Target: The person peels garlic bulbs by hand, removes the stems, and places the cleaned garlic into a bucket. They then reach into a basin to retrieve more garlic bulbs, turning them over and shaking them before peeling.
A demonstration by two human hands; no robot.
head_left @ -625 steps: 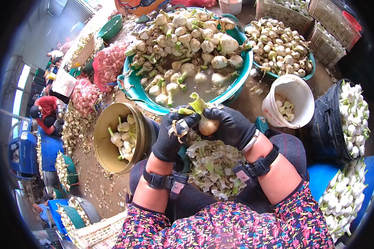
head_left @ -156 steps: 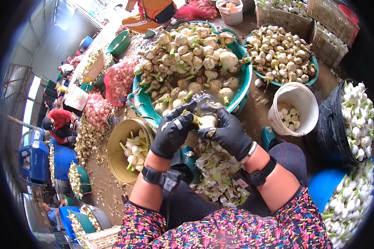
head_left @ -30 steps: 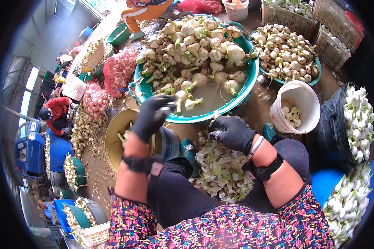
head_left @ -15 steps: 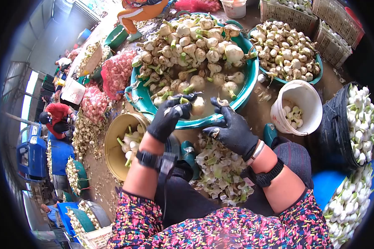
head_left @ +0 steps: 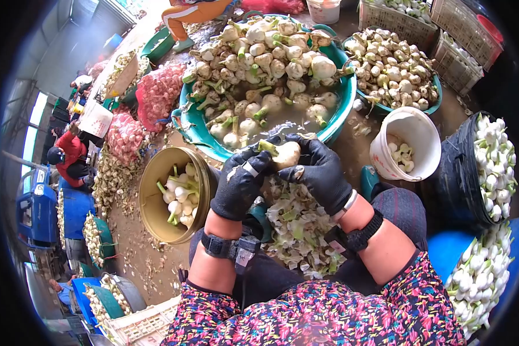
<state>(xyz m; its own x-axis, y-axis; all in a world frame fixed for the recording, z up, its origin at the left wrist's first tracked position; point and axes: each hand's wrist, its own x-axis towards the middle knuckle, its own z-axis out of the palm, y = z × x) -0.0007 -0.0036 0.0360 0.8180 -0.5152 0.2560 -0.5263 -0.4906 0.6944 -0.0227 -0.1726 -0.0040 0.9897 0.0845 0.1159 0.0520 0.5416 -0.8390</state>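
Note:
Both gloved hands meet around one garlic bulb at the near rim of a green basin. My left hand is closed on the bulb's green stem side. On the bulb's other side, my right hand pinches it with the fingers. Unpeeled bulbs are heaped in the basin, some lying in murky water. Below my hands, a pile of peeled skins covers the ground between my knees.
A tan bucket with cleaned bulbs stands at left, a white bucket with a few at right. Farther right are a black tub and a second green basin. A person in red is at far left.
My hands have come together around the bulb and lie nearer to me. The bulb has been lifted from the basin's edge. The view has shifted slightly.

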